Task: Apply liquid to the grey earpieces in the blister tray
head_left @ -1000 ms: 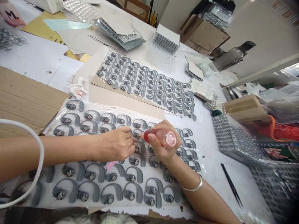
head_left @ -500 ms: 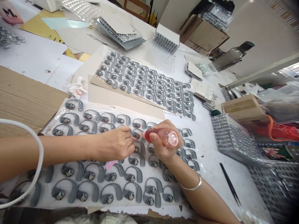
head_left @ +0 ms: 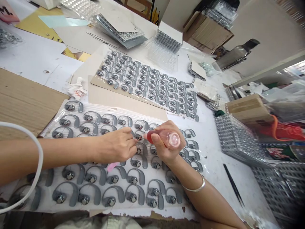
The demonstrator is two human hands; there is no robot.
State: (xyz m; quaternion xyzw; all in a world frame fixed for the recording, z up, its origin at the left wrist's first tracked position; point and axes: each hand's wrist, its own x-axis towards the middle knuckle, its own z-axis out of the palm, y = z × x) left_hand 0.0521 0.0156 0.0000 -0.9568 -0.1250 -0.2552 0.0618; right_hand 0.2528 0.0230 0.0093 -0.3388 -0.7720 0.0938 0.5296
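Note:
My right hand [head_left: 168,148] is wrapped round a small translucent bottle [head_left: 164,138] with a reddish-pink body. Its narrow tip points left and down at a grey ear-hook earphone part [head_left: 139,137] with a round metal piece in it. My left hand [head_left: 119,144] is closed, its fingertips beside that same part. From beneath it sticks a pink end [head_left: 111,166]; most of that object is hidden in the hand. Around both hands, rows of similar grey ear-hook parts [head_left: 111,201] lie on a white sheet [head_left: 95,208].
Behind lies a second board [head_left: 128,99] with tight rows of grey hook parts. Black tweezers [head_left: 233,184] rest at the right. Stacked clear trays [head_left: 235,140] stand further right. A white cable [head_left: 39,159] loops over at the left. Cardboard [head_left: 26,101] and crumpled tissue [head_left: 77,89] lie nearby.
The whole view has shifted slightly. Both hands stay at the same earphone part, the bottle still in my right hand with its tip close to my left fingertips.

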